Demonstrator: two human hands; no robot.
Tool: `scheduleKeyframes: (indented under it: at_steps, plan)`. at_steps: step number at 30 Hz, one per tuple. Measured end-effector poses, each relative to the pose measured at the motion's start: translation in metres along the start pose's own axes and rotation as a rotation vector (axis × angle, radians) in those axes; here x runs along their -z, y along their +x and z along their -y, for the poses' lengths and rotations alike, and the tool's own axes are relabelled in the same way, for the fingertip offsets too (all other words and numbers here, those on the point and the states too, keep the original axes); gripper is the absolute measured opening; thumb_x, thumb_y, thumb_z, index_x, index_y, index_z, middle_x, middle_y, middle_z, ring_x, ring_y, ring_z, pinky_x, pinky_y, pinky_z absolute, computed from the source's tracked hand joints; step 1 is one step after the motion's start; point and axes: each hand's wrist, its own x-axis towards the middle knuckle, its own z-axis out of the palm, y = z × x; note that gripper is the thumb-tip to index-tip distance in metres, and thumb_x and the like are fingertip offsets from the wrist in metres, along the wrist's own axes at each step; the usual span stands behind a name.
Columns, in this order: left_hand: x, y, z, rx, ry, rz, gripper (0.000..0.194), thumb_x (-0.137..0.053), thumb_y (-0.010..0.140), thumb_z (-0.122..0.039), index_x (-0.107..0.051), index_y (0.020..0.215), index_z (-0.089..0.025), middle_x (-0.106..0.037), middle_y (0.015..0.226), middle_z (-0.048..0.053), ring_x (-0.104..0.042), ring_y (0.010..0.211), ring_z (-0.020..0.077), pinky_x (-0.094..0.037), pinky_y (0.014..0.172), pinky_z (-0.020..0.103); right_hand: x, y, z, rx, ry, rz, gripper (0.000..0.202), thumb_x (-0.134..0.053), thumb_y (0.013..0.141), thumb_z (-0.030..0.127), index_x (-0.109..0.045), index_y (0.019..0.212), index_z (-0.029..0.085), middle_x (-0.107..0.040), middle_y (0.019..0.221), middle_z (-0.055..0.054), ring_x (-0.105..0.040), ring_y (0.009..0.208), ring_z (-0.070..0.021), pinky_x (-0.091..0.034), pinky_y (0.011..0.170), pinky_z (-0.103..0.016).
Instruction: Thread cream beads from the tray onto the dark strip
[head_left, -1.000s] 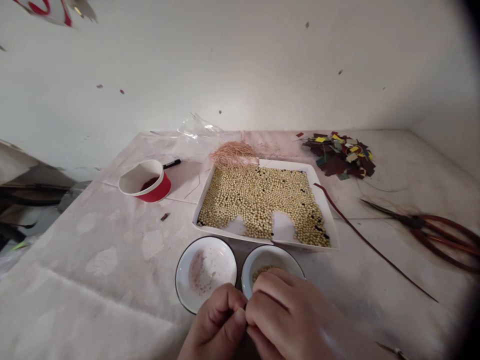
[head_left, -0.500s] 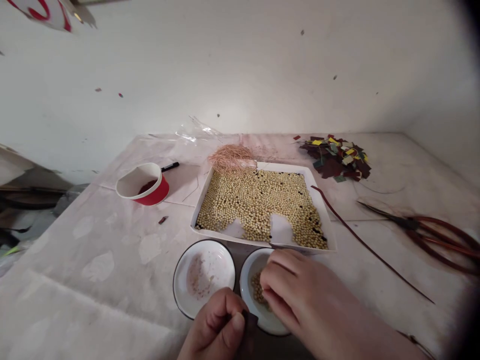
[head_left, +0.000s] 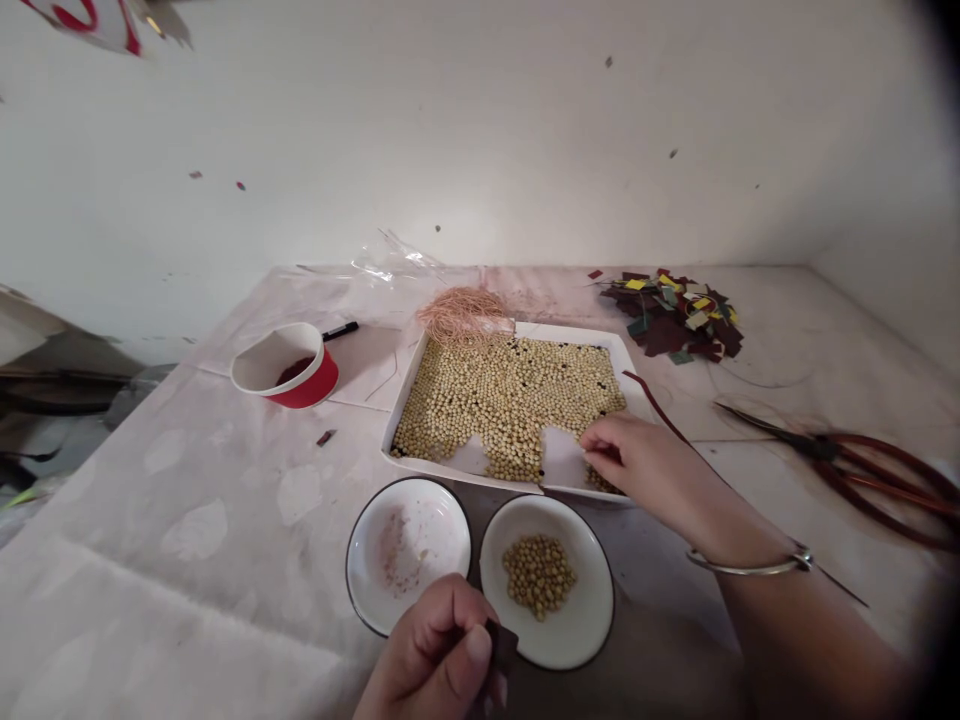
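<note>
Between thumb and forefinger, my left hand (head_left: 450,645) pinches a small dark flat piece (head_left: 503,643) at the bottom centre. My right hand (head_left: 637,460) reaches over the near right part of a white tray (head_left: 564,460) full of pale round beads (head_left: 480,400), some dark ones among them. Its fingertips are drawn together by the bare patch; whatever they hold is too small to make out. A white bowl (head_left: 592,610) with a heap of tan beads (head_left: 538,575) stands between my hands. Left of it is a second white bowl (head_left: 364,570) with pinkish crumbs.
A bundle of copper-coloured thread (head_left: 465,315) lies on the tray's far left corner. Further left stand a red and white cup (head_left: 311,385) and a black pen (head_left: 341,331). Scissors (head_left: 832,447), a dark red strip (head_left: 656,402) and a pile of coloured scraps (head_left: 675,315) lie right.
My right hand has moved from the bead bowl up and right to the tray, uncovering the bowl. More of the dark piece in my left hand now shows.
</note>
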Motion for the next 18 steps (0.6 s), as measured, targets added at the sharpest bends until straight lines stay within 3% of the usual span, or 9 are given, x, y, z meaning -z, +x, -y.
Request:
scheduleKeyframes:
  at_steps: [12, 15, 18]
  plan:
    - [0.0, 0.001, 0.0, -0.031, 0.039, 0.052, 0.029, -0.051, 0.088, -0.044, -0.046, 0.075, -0.019, -0.052, 0.064, -0.002, -0.044, 0.056, 0.0072, -0.033, 0.056, 0.02, -0.008, 0.002, 0.006, 0.011, -0.012, -0.005, 0.015, -0.054, 0.076, 0.011, -0.054, 0.063, 0.02, -0.06, 0.066, -0.001, -0.053, 0.059, -0.0148, -0.032, 0.053, -0.026]
    - [-0.001, 0.001, 0.0, -0.027, 0.042, 0.019, 0.029, -0.052, 0.087, -0.044, -0.047, 0.074, -0.019, -0.052, 0.064, -0.002, -0.044, 0.055, 0.0072, -0.033, 0.055, 0.02, 0.0, -0.002, 0.014, -0.012, 0.005, -0.039, 0.013, -0.053, 0.079, 0.014, -0.055, 0.068, 0.02, -0.06, 0.069, -0.002, -0.054, 0.062, -0.0158, -0.036, 0.056, -0.026]
    - [-0.002, 0.001, -0.001, -0.002, 0.022, 0.005, 0.029, -0.055, 0.086, -0.044, -0.047, 0.075, -0.018, -0.051, 0.064, -0.002, -0.044, 0.055, 0.0073, -0.032, 0.055, 0.021, 0.018, -0.018, 0.039, 0.036, 0.144, -0.059, 0.009, -0.053, 0.082, 0.018, -0.055, 0.074, 0.021, -0.059, 0.072, 0.0, -0.054, 0.065, -0.0146, -0.039, 0.059, -0.026]
